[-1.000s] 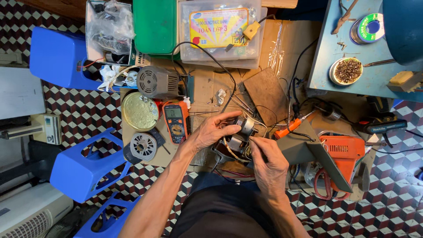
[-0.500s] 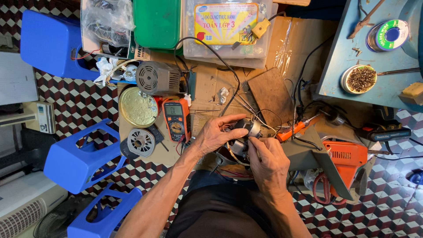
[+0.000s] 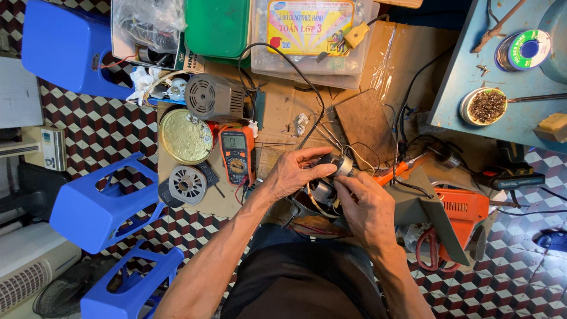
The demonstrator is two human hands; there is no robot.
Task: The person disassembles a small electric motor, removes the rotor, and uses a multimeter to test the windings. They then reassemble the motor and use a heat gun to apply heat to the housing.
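My left hand (image 3: 295, 174) curls around small motor (image 3: 332, 165), holding it steady above cardboard mat (image 3: 277, 112). My right hand (image 3: 369, 207) fingertips pinch wire end at motor. Multimeter (image 3: 237, 155) lies just left, within reach.

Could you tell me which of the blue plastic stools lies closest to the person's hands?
The middle blue stool, lying left of the left hand, just beyond the multimeter.

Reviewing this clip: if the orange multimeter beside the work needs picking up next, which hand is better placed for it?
Probably the left hand. It grips the small motor part right next to the orange multimeter, which lies on its side of the work. The right hand sits farther away, fingers at the part.
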